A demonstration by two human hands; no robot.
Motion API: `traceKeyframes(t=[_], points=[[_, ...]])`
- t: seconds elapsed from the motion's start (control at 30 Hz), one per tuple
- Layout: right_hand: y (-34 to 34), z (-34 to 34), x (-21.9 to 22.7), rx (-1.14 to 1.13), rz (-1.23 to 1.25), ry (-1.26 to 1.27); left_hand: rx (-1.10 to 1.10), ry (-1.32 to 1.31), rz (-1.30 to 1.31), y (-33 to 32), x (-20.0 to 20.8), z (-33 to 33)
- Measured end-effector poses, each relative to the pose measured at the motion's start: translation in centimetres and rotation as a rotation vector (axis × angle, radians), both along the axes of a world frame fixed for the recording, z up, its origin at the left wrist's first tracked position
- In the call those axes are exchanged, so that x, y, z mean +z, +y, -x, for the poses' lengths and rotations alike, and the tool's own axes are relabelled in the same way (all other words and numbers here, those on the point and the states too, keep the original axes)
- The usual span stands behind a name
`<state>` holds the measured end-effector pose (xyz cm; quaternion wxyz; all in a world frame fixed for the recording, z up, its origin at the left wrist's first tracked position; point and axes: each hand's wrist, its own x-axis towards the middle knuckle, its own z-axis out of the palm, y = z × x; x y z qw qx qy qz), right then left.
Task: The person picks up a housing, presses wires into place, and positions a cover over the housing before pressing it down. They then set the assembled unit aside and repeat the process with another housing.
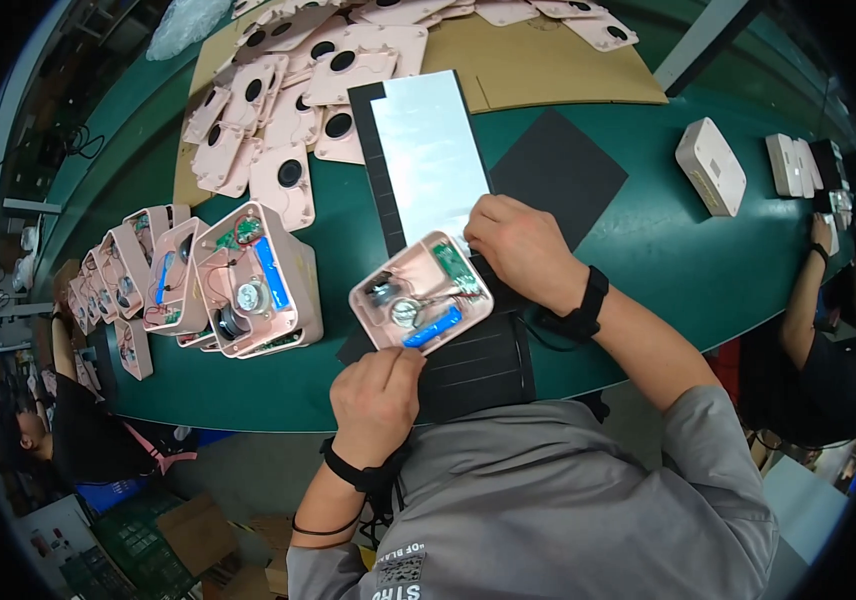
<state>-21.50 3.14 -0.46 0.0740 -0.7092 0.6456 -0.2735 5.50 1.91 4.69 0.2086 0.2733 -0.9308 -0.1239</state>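
An open pale-pink plastic housing (361,313) sits tilted in front of me. Inside it are a green circuit board (454,266), a round silver motor-like part (405,313), a dark round part (383,291), thin wires and a blue cylindrical battery (433,327). My left hand (376,395) is closed on the housing's near rim. My right hand (526,245) is closed with bent fingers at the housing's far right corner, beside the lower end of a white glossy sheet (428,150). What its fingertips pinch is hidden.
Similar filled housings (298,290) stand in rows at left. Pink panels with black discs (283,190) are heaped on cardboard (548,75) behind. Black sheets (560,170) lie on the green table (628,270). A closed pale case (713,165) stands at right. Other people (813,340) work at both sides.
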Motion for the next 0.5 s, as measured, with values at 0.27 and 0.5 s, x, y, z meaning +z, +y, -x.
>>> traceKeyframes(t=[0.27, 0.5], points=[[-0.8, -0.4, 0.6, -0.009, -0.032, 0.160, -0.071, -0.055, -0.011, -0.5, -1.0, -1.5], [-0.3, 0.0, 0.0, -0.009, 0.034, -0.023, -0.120, -0.056, -0.041, -2.4, -1.0, -2.2]])
